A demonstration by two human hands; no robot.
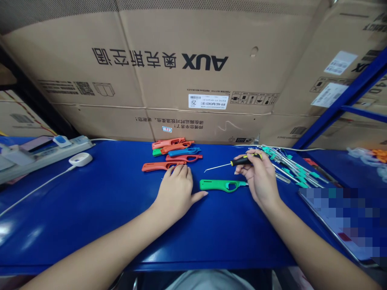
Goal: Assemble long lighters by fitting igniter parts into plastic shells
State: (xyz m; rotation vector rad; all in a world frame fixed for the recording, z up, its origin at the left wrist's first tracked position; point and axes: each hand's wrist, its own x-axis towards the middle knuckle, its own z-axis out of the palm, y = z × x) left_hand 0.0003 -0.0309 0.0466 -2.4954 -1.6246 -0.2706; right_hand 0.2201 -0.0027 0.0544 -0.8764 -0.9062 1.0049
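Note:
A hook pick [218, 166] with a thin bent-tipped shaft and a black-and-yellow handle is held in my right hand [258, 175], its tip pointing left above the table. Below it lies a green long-nosed lighter [213, 185]; its right end passes behind my right wrist. My left hand [177, 187] rests palm down, thumb stretched out to the right. Its fingertips reach the near orange lighter casing [154, 166], and whether they press on it I cannot tell. Behind lie more casings, including a blue one [183, 152] and a red one [189, 158].
Metal lighter tubes with teal parts [299, 171] lie piled at the right. A tablet-like device [326, 225], partly blurred out, sits at the right edge. A power strip [60, 149] and a white charging puck [81, 159] are at left. Cardboard [181, 88] walls the back.

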